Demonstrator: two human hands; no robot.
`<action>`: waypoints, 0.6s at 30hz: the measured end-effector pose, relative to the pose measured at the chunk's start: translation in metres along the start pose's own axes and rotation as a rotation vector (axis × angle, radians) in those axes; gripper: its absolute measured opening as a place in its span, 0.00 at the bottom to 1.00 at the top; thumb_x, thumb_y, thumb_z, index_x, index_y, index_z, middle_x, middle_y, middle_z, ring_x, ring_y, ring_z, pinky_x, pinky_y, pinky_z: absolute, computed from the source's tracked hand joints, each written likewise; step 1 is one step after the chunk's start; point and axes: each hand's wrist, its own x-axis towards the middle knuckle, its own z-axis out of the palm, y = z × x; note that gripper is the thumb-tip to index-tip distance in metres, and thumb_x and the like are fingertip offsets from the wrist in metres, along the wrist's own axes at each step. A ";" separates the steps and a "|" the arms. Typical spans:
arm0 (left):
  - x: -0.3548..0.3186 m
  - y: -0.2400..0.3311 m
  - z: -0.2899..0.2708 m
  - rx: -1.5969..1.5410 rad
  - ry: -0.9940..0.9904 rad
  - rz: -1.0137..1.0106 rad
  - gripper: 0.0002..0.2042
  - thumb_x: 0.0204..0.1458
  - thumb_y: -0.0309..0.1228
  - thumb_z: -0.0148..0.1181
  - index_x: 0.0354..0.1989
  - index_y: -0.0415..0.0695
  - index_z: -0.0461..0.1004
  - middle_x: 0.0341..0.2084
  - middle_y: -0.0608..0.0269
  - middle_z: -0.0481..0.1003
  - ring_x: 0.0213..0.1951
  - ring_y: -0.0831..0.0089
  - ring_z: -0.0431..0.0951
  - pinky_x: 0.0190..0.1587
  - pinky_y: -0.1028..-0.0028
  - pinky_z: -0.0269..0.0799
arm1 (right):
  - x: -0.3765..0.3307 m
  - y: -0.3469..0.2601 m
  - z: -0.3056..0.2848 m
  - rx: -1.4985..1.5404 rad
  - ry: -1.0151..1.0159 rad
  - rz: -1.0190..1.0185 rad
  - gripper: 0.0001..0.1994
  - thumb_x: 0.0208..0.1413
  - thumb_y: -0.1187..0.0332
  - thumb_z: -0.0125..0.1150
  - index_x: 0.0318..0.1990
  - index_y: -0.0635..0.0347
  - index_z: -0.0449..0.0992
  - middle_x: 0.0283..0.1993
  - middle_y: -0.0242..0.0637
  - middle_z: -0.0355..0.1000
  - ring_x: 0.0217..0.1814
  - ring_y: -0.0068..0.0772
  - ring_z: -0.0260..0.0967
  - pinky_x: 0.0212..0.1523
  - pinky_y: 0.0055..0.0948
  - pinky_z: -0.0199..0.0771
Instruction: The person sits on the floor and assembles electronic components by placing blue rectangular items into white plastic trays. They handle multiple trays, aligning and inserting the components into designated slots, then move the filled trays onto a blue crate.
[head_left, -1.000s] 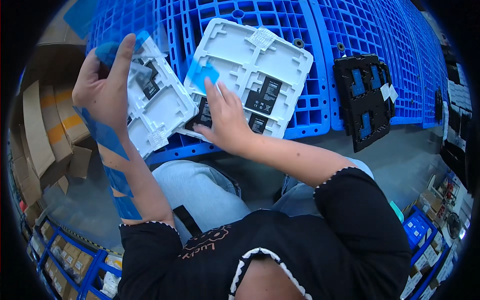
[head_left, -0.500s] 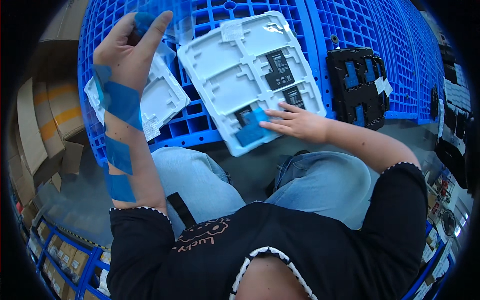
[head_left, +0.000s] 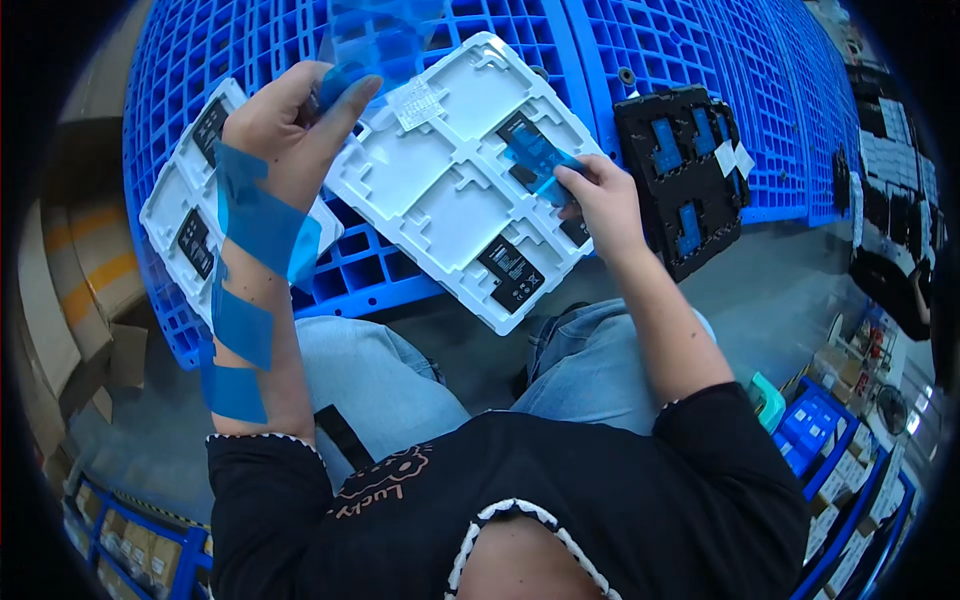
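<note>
In front of me lies a white moulded tray [head_left: 420, 215] whose compartments hold flat black batteries, such as one at the near corner [head_left: 510, 273]. My right hand [head_left: 608, 203] pinches a piece of blue film [head_left: 545, 180] that lies over the upper battery [head_left: 522, 138]. Part of another battery [head_left: 575, 230] shows below that hand. My left hand [head_left: 290, 120], raised at the far left of the tray, pinches a translucent blue film sheet [head_left: 375, 50]. Several blue film pieces [head_left: 262, 215] cling to my left wrist and forearm.
Left of my arm, a second white tray [head_left: 165, 205] carries black batteries [head_left: 195, 243]. A black tray [head_left: 660, 215] with blue pieces stands at the right. All rest on a blue plastic grid pallet [head_left: 390, 275]. Cardboard boxes [head_left: 75, 290] stand at the far left.
My right hand has moved from the near battery to the upper one. Blue film no longer covers the near battery. The tray sits turned in view, and my left hand is slightly further right.
</note>
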 end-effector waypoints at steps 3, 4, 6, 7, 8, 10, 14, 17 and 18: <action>0.001 -0.002 0.002 -0.062 0.005 -0.004 0.09 0.45 0.35 0.67 0.26 0.42 0.77 0.11 0.73 0.63 0.16 0.86 0.58 0.18 0.82 0.51 | 0.027 0.003 -0.002 0.118 0.012 0.100 0.10 0.49 0.68 0.62 0.31 0.68 0.74 0.23 0.35 0.71 0.19 0.21 0.67 0.17 0.19 0.67; 0.001 -0.002 0.002 -0.039 -0.004 -0.023 0.10 0.45 0.36 0.67 0.27 0.42 0.78 0.11 0.74 0.63 0.16 0.86 0.57 0.18 0.83 0.50 | 0.034 0.001 -0.002 0.185 0.033 0.138 0.10 0.49 0.67 0.62 0.30 0.68 0.74 0.23 0.36 0.71 0.18 0.21 0.67 0.17 0.19 0.67; 0.002 -0.002 0.002 -0.019 -0.025 -0.069 0.10 0.45 0.36 0.67 0.27 0.42 0.78 0.11 0.74 0.62 0.16 0.86 0.57 0.19 0.83 0.49 | 0.042 0.009 0.000 0.200 0.073 0.101 0.11 0.49 0.67 0.62 0.29 0.68 0.73 0.22 0.35 0.70 0.17 0.21 0.67 0.16 0.19 0.65; 0.002 -0.002 0.003 -0.008 -0.037 -0.093 0.10 0.45 0.37 0.67 0.27 0.42 0.78 0.11 0.74 0.62 0.16 0.86 0.57 0.19 0.82 0.49 | 0.045 0.013 0.002 0.208 0.093 0.083 0.11 0.49 0.66 0.62 0.29 0.68 0.73 0.21 0.35 0.70 0.17 0.21 0.67 0.15 0.18 0.65; 0.003 -0.001 0.006 0.018 -0.015 -0.090 0.11 0.45 0.37 0.67 0.24 0.42 0.77 0.10 0.75 0.61 0.16 0.86 0.56 0.19 0.82 0.48 | 0.045 0.017 0.003 0.172 0.092 0.084 0.11 0.49 0.66 0.62 0.29 0.67 0.74 0.20 0.34 0.69 0.15 0.20 0.65 0.14 0.18 0.63; 0.003 0.001 0.007 -0.001 -0.003 -0.107 0.12 0.45 0.38 0.67 0.22 0.42 0.76 0.10 0.74 0.61 0.16 0.86 0.56 0.19 0.81 0.48 | 0.046 0.022 0.009 0.168 0.114 0.057 0.10 0.49 0.67 0.63 0.28 0.67 0.74 0.19 0.33 0.69 0.14 0.19 0.64 0.14 0.17 0.62; 0.002 0.003 0.009 -0.016 -0.022 -0.220 0.14 0.45 0.37 0.67 0.17 0.42 0.72 0.11 0.77 0.59 0.17 0.87 0.54 0.19 0.81 0.46 | 0.050 0.026 0.014 0.166 0.098 0.097 0.10 0.48 0.67 0.64 0.27 0.66 0.74 0.18 0.33 0.69 0.14 0.19 0.63 0.13 0.18 0.60; 0.001 0.000 0.010 -0.072 -0.082 -0.389 0.13 0.45 0.36 0.67 0.17 0.43 0.72 0.12 0.78 0.58 0.17 0.88 0.53 0.19 0.81 0.45 | 0.050 0.026 0.013 0.099 0.112 0.165 0.10 0.48 0.67 0.64 0.28 0.66 0.74 0.19 0.31 0.68 0.15 0.18 0.63 0.15 0.16 0.59; 0.001 -0.001 0.010 -0.097 -0.099 -0.452 0.13 0.45 0.36 0.67 0.17 0.44 0.72 0.12 0.79 0.58 0.17 0.89 0.53 0.19 0.81 0.44 | 0.050 0.026 0.013 0.133 0.122 0.178 0.10 0.48 0.67 0.64 0.28 0.66 0.73 0.19 0.31 0.68 0.15 0.18 0.63 0.15 0.16 0.59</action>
